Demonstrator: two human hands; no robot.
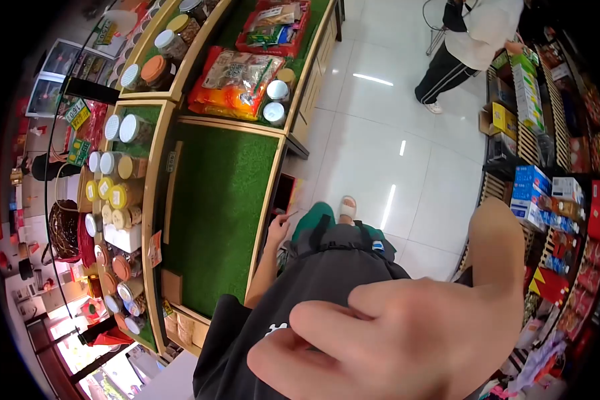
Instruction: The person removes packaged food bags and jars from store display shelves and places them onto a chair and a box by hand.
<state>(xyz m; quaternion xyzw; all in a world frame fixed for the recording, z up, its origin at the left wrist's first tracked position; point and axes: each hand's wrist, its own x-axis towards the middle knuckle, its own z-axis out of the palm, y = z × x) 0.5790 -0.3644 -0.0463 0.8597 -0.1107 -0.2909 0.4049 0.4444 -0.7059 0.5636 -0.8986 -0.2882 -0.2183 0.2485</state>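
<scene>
Large and close to the camera, my right hand (407, 333) is raised in front of my dark apron with its fingers curled in. Whatever those fingers might hold is hidden from view. My left hand (279, 229) hangs low at my side, beside the wooden edge of a display stand lined with green turf (223, 193). Its fingers look loosely apart, and I see nothing in them. My dark apron (320, 280) covers my front, and a light sandal (347, 208) shows on one foot.
Lidded jars (123, 197) line the raised shelf at left. Orange packaged bags (237, 80) and a red basket (273, 30) lie farther along the stand. Stocked shelves with blue boxes (530, 190) stand at right. Another person (477, 43) is on the tiled floor (380, 133) ahead.
</scene>
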